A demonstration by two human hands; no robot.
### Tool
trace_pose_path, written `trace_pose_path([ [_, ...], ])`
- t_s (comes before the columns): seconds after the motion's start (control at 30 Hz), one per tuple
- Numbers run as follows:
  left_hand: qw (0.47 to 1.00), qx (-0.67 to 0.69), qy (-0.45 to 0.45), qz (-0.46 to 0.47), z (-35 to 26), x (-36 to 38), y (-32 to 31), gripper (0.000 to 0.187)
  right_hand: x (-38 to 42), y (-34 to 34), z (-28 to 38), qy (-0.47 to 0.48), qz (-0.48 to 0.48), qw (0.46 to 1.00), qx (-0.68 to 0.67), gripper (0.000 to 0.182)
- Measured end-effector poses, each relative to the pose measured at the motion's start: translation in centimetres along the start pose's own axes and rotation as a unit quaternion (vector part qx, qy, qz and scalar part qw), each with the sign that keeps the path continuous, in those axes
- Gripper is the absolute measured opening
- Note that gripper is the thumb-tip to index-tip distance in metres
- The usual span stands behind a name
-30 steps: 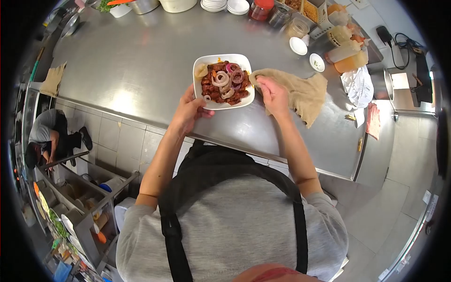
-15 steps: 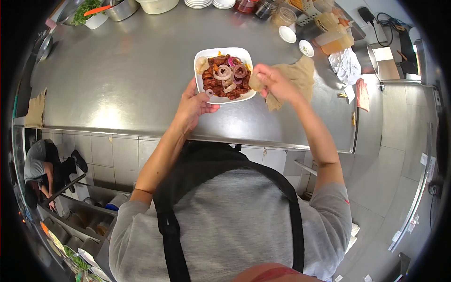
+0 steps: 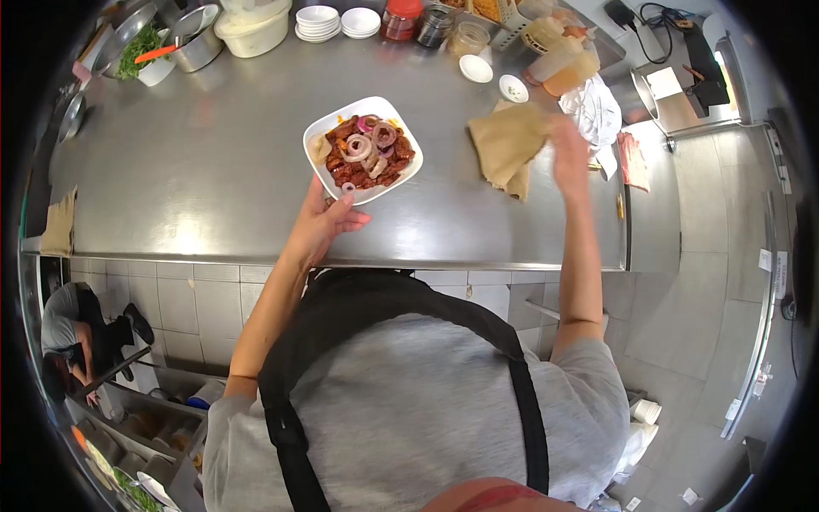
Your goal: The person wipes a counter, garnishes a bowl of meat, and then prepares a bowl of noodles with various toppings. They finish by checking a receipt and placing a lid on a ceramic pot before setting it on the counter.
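In the head view, the only one we have, the white dish sits further left than it does a second ago, turned so that one corner points toward the back of the counter. Our left hand holds it at its near edge, thumb up by the rim and fingers loosely spread, partly underneath (whether the base touches the steel, we cannot tell). Inside, the meat and onion rings look much as they do in the earlier pictures. The larger change is on the other side: our right hand, at the dish's rim with the cloth half a second ago, is now well away from it, at the cloth's right edge. That hand is blurred, so we cannot tell how far its fingers are bent or whether they grip the fabric. The cloth lies bunched to the right of the dish, with bare steel between, near the bottles and two small bowls. For the work in hand, we judge, this means the rim is free of the cloth and the left hand alone steadies the dish.
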State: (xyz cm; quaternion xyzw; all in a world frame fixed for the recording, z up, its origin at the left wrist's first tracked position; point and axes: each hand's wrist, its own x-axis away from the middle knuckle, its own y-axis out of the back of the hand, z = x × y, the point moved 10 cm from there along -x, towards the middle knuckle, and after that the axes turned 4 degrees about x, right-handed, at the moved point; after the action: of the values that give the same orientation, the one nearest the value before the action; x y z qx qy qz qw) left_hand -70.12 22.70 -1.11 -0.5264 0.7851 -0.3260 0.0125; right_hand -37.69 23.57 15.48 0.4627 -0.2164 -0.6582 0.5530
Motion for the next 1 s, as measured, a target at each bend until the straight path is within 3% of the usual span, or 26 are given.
trace_pose_path([
  [0.03, 0.999, -0.015, 0.022, 0.019, 0.4, 0.2, -0.2, 0.061, 2.1, -4.3, -2.4, 0.03, 0.136, 0.977, 0.163, 0.013],
  [0.07, 0.998, -0.027, 0.042, 0.034, 0.5, 0.5, 0.5, 0.061, 4.1, -7.9, -4.4, 0.06, 0.271, 0.907, 0.316, 0.013],
  [0.17, 0.998, -0.017, 0.038, 0.042, -1.1, 0.4, 2.1, 0.062, 1.6, -2.3, -4.7, -0.053, 0.043, 0.993, 0.098, 0.014],
  [0.27, 0.997, -0.05, 0.034, 0.044, -2.7, 0.7, 1.4, 0.065, -1.2, -0.7, -5.8, -0.106, -0.021, 0.982, 0.155, 0.015],
  [0.37, 0.994, -0.048, 0.062, 0.076, -2.0, 0.1, 0.6, 0.068, -3.1, -4.4, -9.5, -0.185, 0.032, 0.968, 0.166, 0.016],
  [0.47, 0.997, -0.005, 0.037, 0.065, -1.6, 0.0, -0.1, 0.07, -3.6, -10.2, -9.5, -0.139, 0.162, 0.975, 0.063, 0.018],
  [0.57, 0.997, 0.033, 0.026, 0.061, -0.8, -0.4, -0.3, 0.073, -4.9, -11.3, -3.8, -0.102, 0.109, 0.986, -0.068, 0.02],
  [0.67, 0.996, 0.036, 0.027, 0.075, -0.7, -0.6, -0.3, 0.068, -5.8, -14.4, 0.4, -0.076, 0.1, 0.991, -0.054, 0.022],
  [0.7, 0.996, 0.037, 0.033, 0.069, -0.7, -0.8, -0.1, 0.068, -6.1, -15.0, 1.5, -0.061, 0.063, 0.993, -0.074, 0.02],
  [0.83, 0.997, 0.048, 0.025, 0.057, -1.0, -1.3, 0.3, 0.069, -6.5, -16.8, 4.7, -0.045, 0.066, 0.985, -0.151, 0.015],
  [0.93, 0.997, 0.058, 0.023, 0.041, -0.7, -1.2, 0.4, 0.07, -6.1, -17.1, 7.9, 0.163, 0.086, 0.983, -0.029, 0.015],
  [1.0, 0.997, 0.061, 0.023, 0.031, -0.7, -1.3, 0.4, 0.072, -6.2, -17.2, 7.4, 0.078, 0.208, 0.975, -0.016, 0.017],
])
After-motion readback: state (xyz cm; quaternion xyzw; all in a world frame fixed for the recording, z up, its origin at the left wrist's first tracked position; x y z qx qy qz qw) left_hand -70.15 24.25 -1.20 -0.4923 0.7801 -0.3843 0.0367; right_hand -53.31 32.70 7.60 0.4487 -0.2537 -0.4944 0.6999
